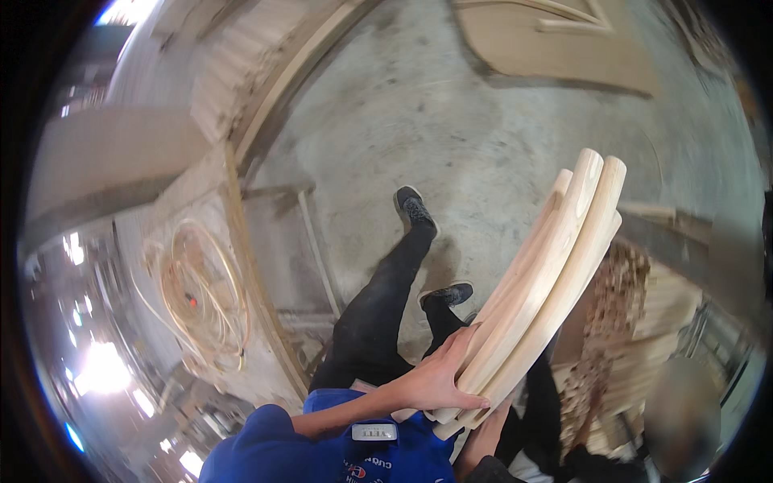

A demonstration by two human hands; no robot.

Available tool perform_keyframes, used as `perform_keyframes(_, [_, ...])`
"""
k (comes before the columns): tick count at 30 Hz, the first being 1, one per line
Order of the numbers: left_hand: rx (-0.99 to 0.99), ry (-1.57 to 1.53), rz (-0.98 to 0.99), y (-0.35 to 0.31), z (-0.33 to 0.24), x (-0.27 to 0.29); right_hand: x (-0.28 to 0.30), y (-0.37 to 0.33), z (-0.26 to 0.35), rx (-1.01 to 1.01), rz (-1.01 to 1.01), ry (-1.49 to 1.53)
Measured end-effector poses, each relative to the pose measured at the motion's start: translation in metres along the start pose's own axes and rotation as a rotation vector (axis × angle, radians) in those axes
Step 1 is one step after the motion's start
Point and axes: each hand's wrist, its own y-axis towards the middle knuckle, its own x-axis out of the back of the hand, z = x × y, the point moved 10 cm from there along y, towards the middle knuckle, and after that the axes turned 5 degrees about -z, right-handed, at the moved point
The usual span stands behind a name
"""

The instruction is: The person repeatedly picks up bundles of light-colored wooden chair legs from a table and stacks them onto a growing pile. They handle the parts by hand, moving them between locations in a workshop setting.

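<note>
Against the left fingers [457, 341], curved wooden pieces [534, 306]

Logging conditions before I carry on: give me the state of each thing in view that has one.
Rods: bundled, slanting, gripped
Left hand: closed on the rods
Right hand: by the rods' lower end, partly hidden, grip unclear
Coil: loosely looped
Sheet: lying on the floor
Wood pieces: stacked
</note>
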Motion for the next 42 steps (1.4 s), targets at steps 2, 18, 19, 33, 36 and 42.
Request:
perform_keyframes(2, [0.013, -0.117, -0.078, 0.009, -0.004, 0.065, -0.054, 0.027, 0.006, -0.005, 0.036, -0.101])
perform_keyframes(18, [-0.192, -0.899, -0.931, -0.033, -0.009, 0.592, -0.678, 0.166, -0.091, -0.385, 0.798, -0.708])
perform_keyframes(19, [-0.212, -0.843, -1.042, -0.042, -0.008, 0.628, -0.723, 0.167, -0.104, -0.398, 0.86, -0.675])
perform_keyframes(33, [-0.121, -1.107, -1.193, -0.064, 0.239, 1.033, -1.086, 0.26, -0.447, -0.6, 1.166, -0.837])
perform_keyframes(36, [-0.215, -1.247, -1.204, -0.077, 0.284, 1.118, -1.132, 0.285, -0.527, -0.539, 1.105, -0.864])
perform_keyframes(42, [-0.079, -1.043, -1.217, -0.08, 0.419, 1.194, -1.196, 0.291, -0.623, -0.397, 1.182, -1.075])
